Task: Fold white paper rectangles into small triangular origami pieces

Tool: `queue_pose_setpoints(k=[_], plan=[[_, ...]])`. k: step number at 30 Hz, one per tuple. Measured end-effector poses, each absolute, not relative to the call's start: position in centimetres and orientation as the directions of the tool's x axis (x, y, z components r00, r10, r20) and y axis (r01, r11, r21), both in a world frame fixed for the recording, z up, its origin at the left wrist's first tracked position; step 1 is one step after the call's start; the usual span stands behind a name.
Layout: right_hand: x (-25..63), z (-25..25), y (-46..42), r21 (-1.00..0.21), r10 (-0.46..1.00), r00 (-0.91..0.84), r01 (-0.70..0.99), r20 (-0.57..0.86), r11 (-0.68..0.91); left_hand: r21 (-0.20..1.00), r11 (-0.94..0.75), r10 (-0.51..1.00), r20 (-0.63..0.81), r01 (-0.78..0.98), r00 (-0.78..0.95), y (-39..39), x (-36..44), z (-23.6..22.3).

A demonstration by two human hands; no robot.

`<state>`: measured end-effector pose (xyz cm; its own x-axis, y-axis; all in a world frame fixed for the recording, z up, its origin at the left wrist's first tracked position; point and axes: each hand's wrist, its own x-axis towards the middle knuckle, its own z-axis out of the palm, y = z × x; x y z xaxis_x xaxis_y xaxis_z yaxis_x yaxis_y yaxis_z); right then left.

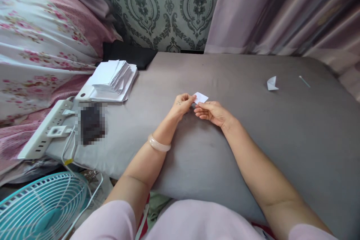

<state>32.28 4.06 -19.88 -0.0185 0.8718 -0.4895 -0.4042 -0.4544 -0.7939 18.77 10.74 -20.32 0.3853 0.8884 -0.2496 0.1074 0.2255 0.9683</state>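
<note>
A small white piece of paper (201, 97) is held up between my two hands over the grey-covered surface. My left hand (184, 104) pinches its left corner between thumb and fingers. At the paper's lower edge, my right hand (211, 111) grips it with the thumb on top, the other fingers curled below. Whether the paper has fold lines is too small to tell. Off to the right lies a folded white paper piece (272, 83), with pointed corners standing up.
Stacked white paper (112, 78) sits at the back left, before a black flat item (131, 54). A power strip (45, 131) with plugs and cables lines the left edge, near a blurred dark object (92, 123). A cotton swab (304, 81) lies far right. A blue fan (45, 208) stands lower left.
</note>
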Motion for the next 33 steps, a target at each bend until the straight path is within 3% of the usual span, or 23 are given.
queue_pose_setpoints(k=[3, 8, 13, 21, 24, 26, 30, 33], plan=[[32.1, -20.1, 3.9, -0.795, 0.862, 0.011, -0.394, -0.507, -0.462, 0.962, 0.237, 0.85, -0.272, 0.133, 0.452, 11.2, 18.3, -20.7], [32.7, -19.9, 3.7, -0.819, 0.857, 0.035, -0.318, -0.514, -0.478, 0.988, 0.117, 0.824, -0.155, 0.104, 0.546, 11.7, 17.8, -21.4], [33.9, -20.2, 4.1, -0.854, 0.887, 0.183, -0.408, -0.424, -0.324, 0.995, 0.068, 0.816, -0.1, 0.077, 0.569, 11.6, 17.9, -21.5], [34.0, -20.6, 4.3, -0.862, 0.86, 0.271, -0.405, -0.432, -0.305, 0.983, 0.177, 0.792, -0.174, 0.053, 0.584, 11.6, 18.0, -21.3], [33.8, -20.6, 4.1, -0.927, 0.857, 0.353, -0.137, -0.376, -0.35, 0.974, 0.187, 0.821, -0.228, 0.131, 0.524, 11.3, 18.2, -21.3], [33.6, -20.9, 4.0, -0.922, 0.857, 0.424, 0.111, -0.294, -0.371, 0.962, 0.105, 0.851, -0.217, 0.25, 0.477, 11.0, 18.4, -21.3], [33.4, -22.0, 3.8, -0.713, 0.898, 0.437, 0.644, 0.047, -0.276, 0.827, -0.222, 0.881, -0.057, 0.517, 0.469, 10.5, 18.5, -21.6], [33.5, -22.7, 3.8, -0.602, 0.92, 0.294, 0.794, 0.258, -0.085, 0.676, -0.38, 0.885, 0.069, 0.631, 0.46, 10.5, 18.3, -22.0]])
